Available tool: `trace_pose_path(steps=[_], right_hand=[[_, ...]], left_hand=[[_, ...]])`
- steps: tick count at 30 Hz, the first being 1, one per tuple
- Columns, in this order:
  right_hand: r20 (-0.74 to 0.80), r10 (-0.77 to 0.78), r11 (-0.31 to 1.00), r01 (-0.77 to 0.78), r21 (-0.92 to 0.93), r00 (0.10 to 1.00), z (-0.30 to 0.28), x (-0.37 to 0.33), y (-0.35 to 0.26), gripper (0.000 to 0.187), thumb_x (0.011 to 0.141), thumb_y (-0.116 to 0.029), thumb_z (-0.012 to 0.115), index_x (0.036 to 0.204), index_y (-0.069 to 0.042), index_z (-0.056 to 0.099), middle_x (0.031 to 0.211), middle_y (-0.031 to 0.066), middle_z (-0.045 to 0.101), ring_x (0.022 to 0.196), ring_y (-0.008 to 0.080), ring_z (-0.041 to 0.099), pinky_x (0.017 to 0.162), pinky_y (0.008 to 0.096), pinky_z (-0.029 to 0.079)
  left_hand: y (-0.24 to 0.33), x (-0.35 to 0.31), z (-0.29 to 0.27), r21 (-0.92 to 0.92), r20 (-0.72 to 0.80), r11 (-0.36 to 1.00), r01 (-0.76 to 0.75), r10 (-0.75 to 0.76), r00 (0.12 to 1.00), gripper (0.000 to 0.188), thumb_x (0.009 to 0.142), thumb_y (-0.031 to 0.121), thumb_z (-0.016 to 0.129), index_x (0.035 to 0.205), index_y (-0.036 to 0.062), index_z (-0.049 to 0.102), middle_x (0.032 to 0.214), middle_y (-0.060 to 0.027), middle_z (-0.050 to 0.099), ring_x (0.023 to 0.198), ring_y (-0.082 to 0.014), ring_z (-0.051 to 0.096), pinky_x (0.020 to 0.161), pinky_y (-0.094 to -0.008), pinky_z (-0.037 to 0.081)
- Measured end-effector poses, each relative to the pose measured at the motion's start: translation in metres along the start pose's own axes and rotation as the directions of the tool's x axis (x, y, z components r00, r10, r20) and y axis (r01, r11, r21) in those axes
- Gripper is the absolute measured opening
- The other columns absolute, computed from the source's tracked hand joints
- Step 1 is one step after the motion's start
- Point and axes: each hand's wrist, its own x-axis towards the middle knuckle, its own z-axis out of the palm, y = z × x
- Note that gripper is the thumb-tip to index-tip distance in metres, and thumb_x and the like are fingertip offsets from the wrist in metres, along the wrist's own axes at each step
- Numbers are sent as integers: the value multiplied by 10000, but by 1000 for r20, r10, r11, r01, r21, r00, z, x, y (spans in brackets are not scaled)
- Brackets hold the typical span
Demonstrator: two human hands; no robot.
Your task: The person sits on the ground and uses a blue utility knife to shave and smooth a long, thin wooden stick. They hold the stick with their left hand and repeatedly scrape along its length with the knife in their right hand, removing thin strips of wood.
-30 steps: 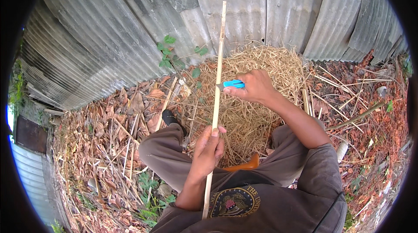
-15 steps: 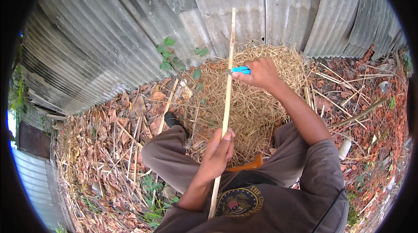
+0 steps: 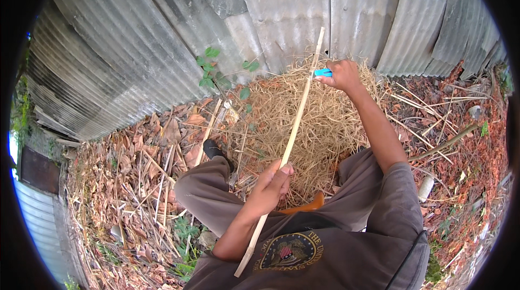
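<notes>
A long, pale bamboo strip [image 3: 297,119] slants across the view, its far tip up to the right and its near end against my shirt. Its lower part is gripped by my left hand [image 3: 270,186], fingers wrapped round it and the thumb on top. Farther up, my right hand [image 3: 341,76] is closed round a blue-handled cutter knife [image 3: 323,73]. The cutter's front end meets the strip's right edge below the far tip; the blade is too small to make out clearly.
Straw-like shavings [image 3: 292,122] are heaped between my legs. An orange-brown curved thing [image 3: 306,205] lies at my lap. Corrugated metal sheets [image 3: 292,14] stand ahead. Dry leaves [image 3: 135,171] and loose sticks cover the left ground; a whitish bottle-like object [image 3: 426,188] lies right.
The strip's far end has swung right and its near end left. My right hand with the cutter has moved right and slightly farther up the strip. My left hand keeps its hold.
</notes>
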Motion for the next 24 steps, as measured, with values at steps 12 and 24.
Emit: trace_pose_path(steps=[12, 24], right_hand=[[291, 380, 898, -426, 114, 878, -59, 15, -42, 807, 824, -766, 372, 693, -29, 674, 597, 174, 613, 648, 330, 655, 598, 470, 497], [132, 11, 951, -51, 306, 991, -59, -12, -100, 802, 804, -794, 364, 650, -63, 656, 451, 87, 522, 443, 259, 577, 421, 394, 441]], left_hand=[[-24, -69, -46, 7, -176, 1000, -24, 25, 984, 192, 1026, 202, 374, 967, 53, 479, 544, 26, 389, 470, -52, 330, 449, -213, 283], [-8, -52, -7, -129, -87, 988, -81, 70, 994, 181, 1027, 214, 389, 974, 63, 473, 556, 25, 364, 478, -48, 308, 427, -210, 239]])
